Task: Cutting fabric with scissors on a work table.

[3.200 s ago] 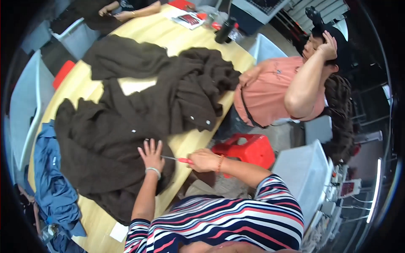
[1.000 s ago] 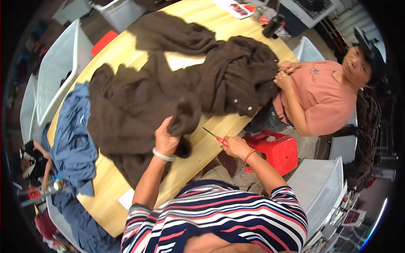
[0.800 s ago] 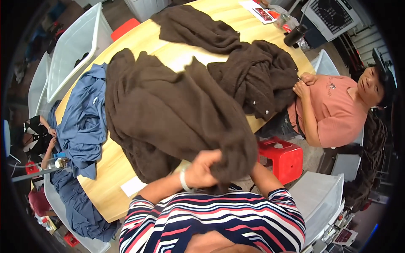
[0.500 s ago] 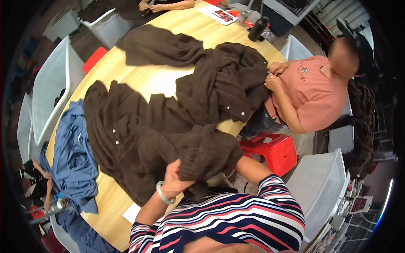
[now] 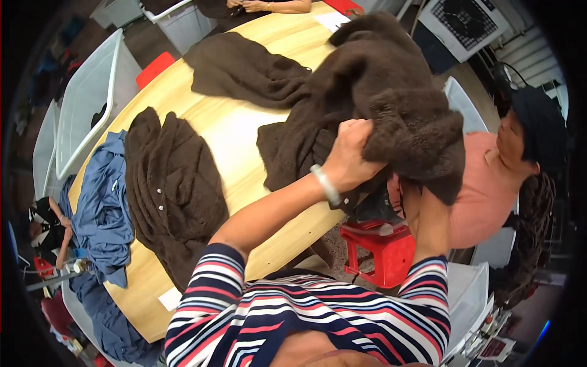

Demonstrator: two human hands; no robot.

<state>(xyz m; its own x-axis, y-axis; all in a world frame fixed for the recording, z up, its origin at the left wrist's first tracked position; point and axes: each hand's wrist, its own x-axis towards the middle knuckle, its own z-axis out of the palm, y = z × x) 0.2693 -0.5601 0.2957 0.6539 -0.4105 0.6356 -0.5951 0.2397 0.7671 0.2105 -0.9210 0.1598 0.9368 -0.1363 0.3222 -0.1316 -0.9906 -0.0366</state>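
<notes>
A dark brown knit garment (image 5: pixel 400 92) is lifted off the table on the right, bunched and hanging in front of the co-worker. My left hand (image 5: pixel 353 158), with a pale bangle at the wrist, is closed on its near edge. My right forearm reaches up under the same garment, and the cloth hides that hand's fingers. Another brown knit piece with pearly buttons (image 5: pixel 174 189) lies heaped on the table at the left. A third brown piece (image 5: pixel 244 70) is spread at the far side, and more brown knit (image 5: pixel 296 144) lies beneath the lifted one.
Blue cloth (image 5: pixel 107 208) drapes over the left edge of the wooden table (image 5: pixel 238 131). A red stool (image 5: pixel 379 251) stands close on my right, beside a co-worker in a pink shirt (image 5: pixel 483 196). White bins (image 5: pixel 88 104) flank the table. Another person's hands (image 5: pixel 247 6) show at the far edge.
Both my arms have swung right and away from me, carrying the brown garment off the near table edge. It now hangs over the spot where the co-worker's hands were seen.
</notes>
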